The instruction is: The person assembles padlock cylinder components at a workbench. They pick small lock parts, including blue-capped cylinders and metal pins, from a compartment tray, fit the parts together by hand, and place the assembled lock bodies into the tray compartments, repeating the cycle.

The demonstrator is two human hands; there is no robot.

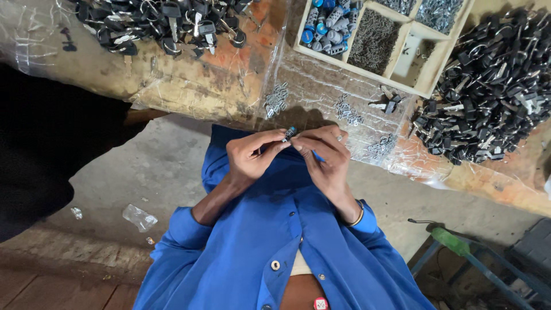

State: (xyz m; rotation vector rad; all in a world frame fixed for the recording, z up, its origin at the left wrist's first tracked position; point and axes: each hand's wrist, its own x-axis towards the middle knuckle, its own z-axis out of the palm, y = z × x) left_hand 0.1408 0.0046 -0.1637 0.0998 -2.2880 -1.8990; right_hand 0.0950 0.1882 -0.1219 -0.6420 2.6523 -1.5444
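Here, my left hand (249,156) and right hand (324,158) pinch a small lock cylinder (288,134) beyond the bench (189,86) edge; loosened fingers could drop it floorward.

Two hands (252,158) (327,158), one wooden tray (427,86) of compartments, two heaps of black keys (166,23) (488,86), four small clusters of metal bits (276,99)

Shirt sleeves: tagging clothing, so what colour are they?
Plain bright blue shirt sleeves, clearest in the head view.
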